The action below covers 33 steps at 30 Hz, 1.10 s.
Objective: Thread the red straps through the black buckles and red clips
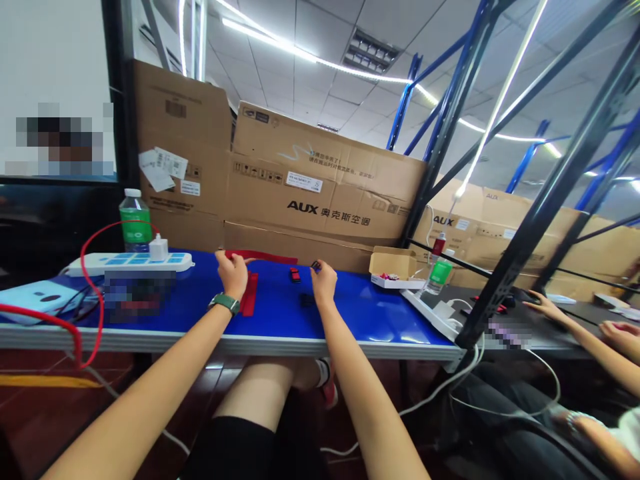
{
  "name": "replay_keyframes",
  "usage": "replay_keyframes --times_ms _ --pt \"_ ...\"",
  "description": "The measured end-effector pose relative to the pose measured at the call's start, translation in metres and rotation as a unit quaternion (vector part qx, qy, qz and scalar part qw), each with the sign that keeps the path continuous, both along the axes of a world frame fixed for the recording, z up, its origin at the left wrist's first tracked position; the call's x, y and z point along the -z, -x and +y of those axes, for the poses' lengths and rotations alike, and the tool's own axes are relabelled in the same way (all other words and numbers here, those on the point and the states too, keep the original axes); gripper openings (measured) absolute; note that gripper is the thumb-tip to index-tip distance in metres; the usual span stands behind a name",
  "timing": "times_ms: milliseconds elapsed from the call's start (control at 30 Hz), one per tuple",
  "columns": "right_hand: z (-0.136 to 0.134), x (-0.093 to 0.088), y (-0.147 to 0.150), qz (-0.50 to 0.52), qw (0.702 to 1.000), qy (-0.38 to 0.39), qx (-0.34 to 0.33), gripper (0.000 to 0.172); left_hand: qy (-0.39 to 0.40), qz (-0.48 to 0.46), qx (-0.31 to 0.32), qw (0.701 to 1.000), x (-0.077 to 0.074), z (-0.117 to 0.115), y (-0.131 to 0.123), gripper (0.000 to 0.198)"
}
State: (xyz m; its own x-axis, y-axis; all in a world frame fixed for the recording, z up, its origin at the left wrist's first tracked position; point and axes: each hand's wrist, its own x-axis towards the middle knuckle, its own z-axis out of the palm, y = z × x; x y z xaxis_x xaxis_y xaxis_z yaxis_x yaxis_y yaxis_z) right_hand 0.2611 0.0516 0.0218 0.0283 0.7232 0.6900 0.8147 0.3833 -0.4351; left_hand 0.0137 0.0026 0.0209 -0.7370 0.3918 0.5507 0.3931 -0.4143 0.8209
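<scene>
My left hand [233, 275], with a green watch on its wrist, is closed on a red strap [270, 256] that stretches out to the right above the blue tabletop [273, 323]. A second flat red strip [251, 293] lies on the table just beside that hand. My right hand [325, 283] pinches a small black piece [316, 265], perhaps a buckle; its shape is too small to tell. Between my hands lies a small red and black piece [295, 275]. Dark small parts [306, 300] rest near my right wrist.
At left are a white power strip [85, 265] with a charger, a green-labelled bottle [136, 227], a red cable [84, 247] and a light blue case [35, 297]. An open small carton [393, 283] stands at right, before a dark rack post [493, 267]. Another person's hands [550, 310] are further right.
</scene>
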Motion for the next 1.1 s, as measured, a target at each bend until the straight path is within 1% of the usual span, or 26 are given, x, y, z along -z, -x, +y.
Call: replay_keyframes --times_ms 67,133,200,233,300,333,367,400,467,500,567,633,667,733,800,833,867,900,967,1033,1100 --pt "0.001 0.0 -0.009 0.006 0.997 0.043 0.057 0.034 -0.032 -0.037 0.074 0.996 0.003 0.006 0.005 0.028" --pt "0.002 0.001 -0.016 -0.003 0.99 0.095 0.109 0.032 -0.055 -0.036 0.174 0.983 0.006 0.012 0.005 0.032" --pt "0.003 0.003 -0.019 -0.015 0.98 0.136 0.146 0.031 -0.06 -0.035 0.282 0.957 0.009 0.014 0.0 0.037" --pt "0.003 0.004 -0.02 -0.019 0.976 0.149 0.155 0.032 -0.047 -0.043 0.337 0.939 0.01 0.014 -0.003 0.04" --pt "0.003 0.005 -0.018 -0.026 0.972 0.172 0.155 0.038 -0.002 -0.065 0.431 0.9 0.01 0.011 -0.008 0.045" --pt "0.002 0.005 -0.017 -0.031 0.973 0.178 0.146 0.042 0.022 -0.075 0.461 0.884 0.01 0.008 -0.01 0.047" --pt "0.001 0.005 -0.015 -0.039 0.975 0.175 0.132 0.045 0.044 -0.079 0.477 0.874 0.009 0.006 -0.011 0.049" --pt "0.0 0.005 -0.013 -0.052 0.979 0.162 0.109 0.047 0.062 -0.077 0.48 0.872 0.008 0.004 -0.011 0.05" --pt "-0.003 0.006 -0.006 -0.104 0.987 0.114 0.038 0.048 0.092 -0.053 0.461 0.881 0.008 0.002 -0.009 0.05" --pt "-0.004 0.007 -0.002 -0.14 0.986 0.089 -0.003 0.047 0.106 -0.031 0.442 0.89 0.009 0.002 -0.008 0.049" --pt "-0.005 0.01 0.008 -0.217 0.971 0.066 -0.072 0.045 0.134 0.044 0.381 0.914 0.012 0.004 -0.006 0.046" --pt "-0.005 0.015 0.018 -0.265 0.957 0.087 -0.078 0.04 0.157 0.165 0.294 0.928 0.016 0.006 -0.006 0.037" --pt "-0.004 0.018 0.022 -0.283 0.951 0.102 -0.076 0.038 0.169 0.232 0.245 0.926 0.018 0.006 -0.006 0.031" --pt "-0.003 0.02 0.026 -0.303 0.944 0.114 -0.065 0.038 0.194 0.343 0.146 0.907 0.021 0.006 -0.007 0.024" --pt "-0.003 0.02 0.025 -0.31 0.944 0.101 -0.053 0.036 0.225 0.407 0.071 0.882 0.022 0.003 -0.009 0.019" --pt "-0.003 0.019 0.023 -0.308 0.946 0.093 -0.045 0.035 0.241 0.427 0.05 0.87 0.023 0.001 -0.011 0.019" --pt "-0.004 0.017 0.021 -0.305 0.947 0.09 -0.038 0.034 0.255 0.444 0.045 0.858 0.023 -0.001 -0.012 0.02" --pt "-0.005 0.015 0.019 -0.301 0.949 0.093 -0.032 0.034 0.265 0.458 0.054 0.847 0.024 -0.002 -0.012 0.024" --pt "-0.006 0.012 0.017 -0.296 0.949 0.11 -0.025 0.033 0.274 0.48 0.087 0.829 0.026 -0.004 -0.012 0.029" --pt "-0.008 0.011 0.017 -0.295 0.947 0.12 -0.033 0.031 0.277 0.488 0.096 0.822 0.028 -0.004 -0.01 0.03" --pt "-0.009 0.011 0.019 -0.301 0.946 0.111 -0.05 0.036 0.281 0.481 0.073 0.827 0.03 -0.001 -0.006 0.023"
